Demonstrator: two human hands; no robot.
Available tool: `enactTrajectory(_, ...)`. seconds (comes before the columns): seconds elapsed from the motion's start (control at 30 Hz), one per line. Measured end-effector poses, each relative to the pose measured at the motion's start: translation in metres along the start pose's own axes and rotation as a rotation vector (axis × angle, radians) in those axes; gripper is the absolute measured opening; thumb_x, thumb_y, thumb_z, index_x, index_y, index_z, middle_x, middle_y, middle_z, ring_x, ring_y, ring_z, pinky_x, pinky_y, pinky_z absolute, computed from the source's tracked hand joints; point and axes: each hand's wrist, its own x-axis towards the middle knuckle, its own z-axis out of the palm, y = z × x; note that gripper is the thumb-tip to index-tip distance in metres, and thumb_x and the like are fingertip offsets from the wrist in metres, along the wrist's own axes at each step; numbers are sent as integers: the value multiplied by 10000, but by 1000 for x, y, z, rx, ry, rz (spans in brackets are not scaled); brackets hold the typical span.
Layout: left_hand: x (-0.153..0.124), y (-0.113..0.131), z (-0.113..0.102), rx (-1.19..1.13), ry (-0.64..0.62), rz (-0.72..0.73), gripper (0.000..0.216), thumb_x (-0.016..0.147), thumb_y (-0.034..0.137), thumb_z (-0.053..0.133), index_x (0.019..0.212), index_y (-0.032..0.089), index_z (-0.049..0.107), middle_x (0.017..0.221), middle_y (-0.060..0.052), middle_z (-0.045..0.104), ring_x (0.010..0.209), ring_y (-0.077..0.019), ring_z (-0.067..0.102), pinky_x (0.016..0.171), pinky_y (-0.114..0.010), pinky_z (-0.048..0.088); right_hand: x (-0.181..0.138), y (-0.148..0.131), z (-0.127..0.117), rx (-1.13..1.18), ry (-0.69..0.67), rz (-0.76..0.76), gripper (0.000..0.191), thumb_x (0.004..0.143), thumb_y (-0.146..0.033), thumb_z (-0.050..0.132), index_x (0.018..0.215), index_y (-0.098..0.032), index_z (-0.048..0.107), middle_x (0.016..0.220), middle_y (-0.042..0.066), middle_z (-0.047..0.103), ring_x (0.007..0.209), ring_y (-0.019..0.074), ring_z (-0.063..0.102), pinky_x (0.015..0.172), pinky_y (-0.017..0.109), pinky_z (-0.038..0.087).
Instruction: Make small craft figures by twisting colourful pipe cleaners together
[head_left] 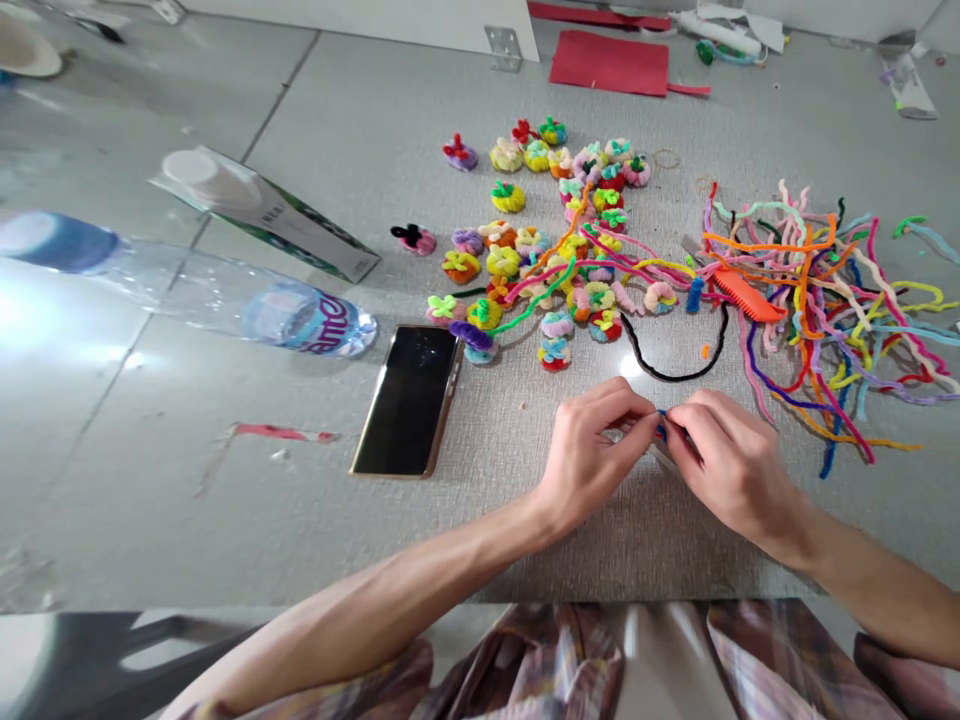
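My left hand (604,440) and my right hand (724,455) meet above the table, fingertips close together. Between them shows a small bit of dark blue pipe cleaner (661,428), pinched by both hands; most of it is hidden by the fingers. Just beyond lies a curved black pipe cleaner (671,378). A short coiled blue piece (695,295) and a coiled pink and cream piece (660,297) rest farther back. Many small coiled pipe-cleaner figures (504,262) in mixed colours sit in a group ahead and to the left.
Loose pipe cleaners (810,330) are heaped at right, with an orange-handled tool (746,293) on them. A phone (409,400) lies left of my hands. Farther left are a plastic bottle (202,295) and a carton (277,215). Red sheet material (609,63) lies at the back.
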Motion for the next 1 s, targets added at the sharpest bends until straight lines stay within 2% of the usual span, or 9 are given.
enactTrajectory(0.13,0,3,2,-46,54,-62,191,916,88,707,753,178,747,705,17,699,642,-106,613,610,-229,449,-1,-5,1,1,-11,-14,213,1035,-18,574,939,-208,581,789,13,577,723,182,581,646,319,455)
enactTrajectory(0.3,2,5,1,-143,63,-144,178,925,188,744,750,177,772,702,1,728,635,-109,608,594,-224,447,0,-5,1,42,13,-14,127,1069,-81,603,998,-186,614,881,54,690,783,187,667,684,324,495)
enactTrajectory(0.43,3,6,-2,-257,28,-261,203,892,242,769,701,171,765,684,-10,739,618,-110,619,574,-214,450,1,-2,0,23,31,-14,127,1063,-75,624,991,-180,627,874,59,712,776,187,687,692,321,509)
enactTrajectory(0.57,6,8,-4,-378,-35,-368,192,858,253,754,687,167,765,691,-24,761,659,-135,702,625,-218,540,3,2,-1,2,41,-26,121,1047,-60,637,986,-164,650,848,58,696,795,193,688,729,318,530)
enactTrajectory(0.73,11,8,-5,-417,-73,-418,146,815,223,726,684,172,764,689,-18,766,671,-139,733,655,-216,577,4,4,-2,-35,14,-44,132,1048,-65,625,977,-175,643,838,47,682,786,195,662,699,325,511)
enactTrajectory(1.0,11,6,-7,-403,-125,-471,103,762,209,686,676,167,724,676,-11,745,674,-132,714,645,-210,528,3,6,-4,-95,-3,-57,98,1071,-86,610,1048,-171,654,833,37,680,758,192,637,669,346,462)
